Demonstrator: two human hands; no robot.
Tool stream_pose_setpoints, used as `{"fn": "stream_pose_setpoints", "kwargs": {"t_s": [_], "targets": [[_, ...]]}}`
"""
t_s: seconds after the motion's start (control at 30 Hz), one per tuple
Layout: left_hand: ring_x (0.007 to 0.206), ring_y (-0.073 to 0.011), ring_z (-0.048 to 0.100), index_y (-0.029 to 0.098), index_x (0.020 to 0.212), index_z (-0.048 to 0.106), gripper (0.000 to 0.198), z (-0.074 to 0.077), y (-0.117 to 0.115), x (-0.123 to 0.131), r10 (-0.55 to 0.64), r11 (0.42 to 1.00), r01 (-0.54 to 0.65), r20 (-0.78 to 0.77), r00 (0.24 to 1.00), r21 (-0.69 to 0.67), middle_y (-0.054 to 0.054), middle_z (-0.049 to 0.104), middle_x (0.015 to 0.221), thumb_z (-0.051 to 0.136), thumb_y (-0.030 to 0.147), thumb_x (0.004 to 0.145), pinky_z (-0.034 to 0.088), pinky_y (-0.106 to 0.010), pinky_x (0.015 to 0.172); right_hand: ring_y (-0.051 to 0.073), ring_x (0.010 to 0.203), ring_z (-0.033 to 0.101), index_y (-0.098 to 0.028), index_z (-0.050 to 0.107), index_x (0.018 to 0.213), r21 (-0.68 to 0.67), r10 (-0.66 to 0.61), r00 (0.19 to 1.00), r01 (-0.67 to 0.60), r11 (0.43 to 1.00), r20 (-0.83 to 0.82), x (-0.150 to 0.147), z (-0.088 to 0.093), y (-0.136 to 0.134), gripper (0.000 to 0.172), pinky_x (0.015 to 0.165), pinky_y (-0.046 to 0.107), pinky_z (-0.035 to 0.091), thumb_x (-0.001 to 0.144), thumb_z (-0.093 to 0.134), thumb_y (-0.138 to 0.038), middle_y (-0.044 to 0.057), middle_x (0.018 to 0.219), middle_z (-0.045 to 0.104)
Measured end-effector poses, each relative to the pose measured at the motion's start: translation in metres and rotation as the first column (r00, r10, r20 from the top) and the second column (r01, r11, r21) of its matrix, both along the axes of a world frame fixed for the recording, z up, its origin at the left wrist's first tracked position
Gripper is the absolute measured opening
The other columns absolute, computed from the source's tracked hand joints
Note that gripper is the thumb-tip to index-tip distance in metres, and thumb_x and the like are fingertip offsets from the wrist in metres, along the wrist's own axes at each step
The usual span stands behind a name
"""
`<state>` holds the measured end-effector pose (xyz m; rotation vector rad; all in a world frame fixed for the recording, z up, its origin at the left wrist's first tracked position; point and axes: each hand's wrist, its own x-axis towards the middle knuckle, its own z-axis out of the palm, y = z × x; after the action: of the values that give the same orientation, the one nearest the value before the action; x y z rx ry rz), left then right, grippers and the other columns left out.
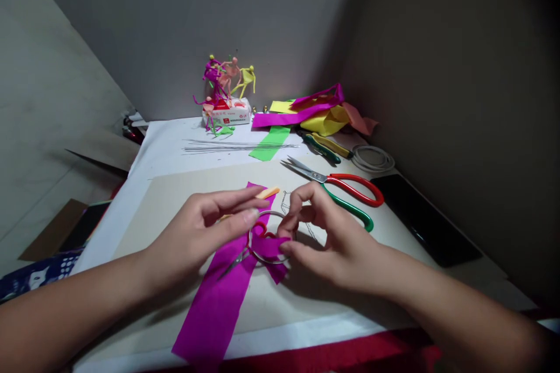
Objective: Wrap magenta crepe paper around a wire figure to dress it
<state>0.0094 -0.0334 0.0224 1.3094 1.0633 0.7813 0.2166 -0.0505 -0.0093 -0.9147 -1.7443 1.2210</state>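
A long strip of purple crepe paper (214,306) lies lengthwise across the beige board (144,227). My left hand (214,218) is over its upper part, fingers stretched out and thumb apart from them, beside a clear ring like a tape roll (272,213). A pinch of thumb and forefinger in my right hand (321,230) holds a small piece of purple crepe paper (273,246) above the ring. Small red-handled scissors (236,262) lie partly under the ring, blades toward lower left. An orange piece (268,193) shows by my left fingertips.
Large scissors (350,186) with red and green handles lie right of my hands, near a black phone (424,221). Behind are pliers (321,147), coiled wire (374,158), thin wires (236,146), coloured crepe strips (324,113) and small figures (227,76) around a box (230,112).
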Motion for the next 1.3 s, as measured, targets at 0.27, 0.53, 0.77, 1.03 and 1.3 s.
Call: {"fn": "stream_pose_setpoints", "kwargs": {"t_s": [0.27, 0.53, 0.77, 1.03, 1.3], "targets": [[0.082, -0.0193, 0.065, 0.020, 0.082, 0.076, 0.021, -0.002, -0.008, 0.009, -0.299, 0.863, 0.450, -0.486, 0.821, 0.229, -0.002, 0.074, 0.081, 0.056, 0.015, 0.079, 0.050, -0.030, 0.081, 0.016, 0.078, 0.057, -0.017, 0.043, 0.100, 0.444, 0.060, 0.921, -0.242, 0.863, 0.385, -0.002, -0.002, -0.009, 0.028, 0.070, 0.030, 0.048, 0.077, 0.053, -0.005, 0.007, 0.090, 0.060], [0.073, -0.0184, 0.066, 0.017, 0.075, 0.077, 0.023, -0.004, -0.012, 0.008, -0.292, 0.906, 0.400, -0.484, 0.825, 0.135, -0.003, 0.073, 0.069, 0.055, 0.021, 0.081, 0.050, -0.025, 0.070, 0.015, 0.080, 0.058, -0.021, 0.039, 0.101, 0.306, 0.033, 0.978, -0.096, 0.947, 0.206, 0.000, 0.001, -0.012, 0.028, 0.069, 0.028, 0.050, 0.081, 0.052, -0.007, 0.004, 0.089, 0.056], [0.082, -0.0239, 0.068, 0.023, 0.084, 0.078, 0.021, -0.004, -0.008, 0.008, -0.351, 0.925, 0.380, -0.405, 0.845, -0.008, -0.002, 0.076, 0.080, 0.059, 0.031, 0.080, 0.054, -0.030, 0.071, 0.014, 0.082, 0.058, -0.021, 0.040, 0.101, 0.194, 0.094, 0.987, -0.118, 0.974, 0.129, 0.000, 0.001, -0.010, 0.028, 0.073, 0.028, 0.051, 0.082, 0.053, -0.006, 0.002, 0.091, 0.053], [0.069, -0.0182, 0.066, 0.018, 0.083, 0.078, 0.019, -0.002, -0.007, 0.010, -0.311, 0.948, 0.308, -0.402, 0.861, -0.075, -0.003, 0.076, 0.077, 0.062, 0.029, 0.078, 0.049, -0.023, 0.061, 0.014, 0.080, 0.057, -0.021, 0.038, 0.101, 0.169, 0.061, 0.996, -0.071, 0.983, 0.064, -0.001, -0.002, -0.007, 0.029, 0.073, 0.030, 0.051, 0.082, 0.053, -0.005, 0.002, 0.089, 0.052], [0.054, -0.0108, 0.057, 0.017, 0.072, 0.077, 0.017, -0.003, -0.003, 0.004, -0.206, 0.973, 0.171, -0.244, 0.948, -0.155, 0.000, 0.071, 0.063, 0.068, 0.032, 0.077, 0.041, -0.019, 0.051, 0.016, 0.092, 0.055, -0.021, 0.050, 0.103, 0.095, -0.015, 0.998, 0.020, 0.995, -0.055, -0.003, 0.001, -0.007, 0.028, 0.083, 0.032, 0.049, 0.080, 0.058, -0.007, 0.004, 0.099, 0.055]]}}
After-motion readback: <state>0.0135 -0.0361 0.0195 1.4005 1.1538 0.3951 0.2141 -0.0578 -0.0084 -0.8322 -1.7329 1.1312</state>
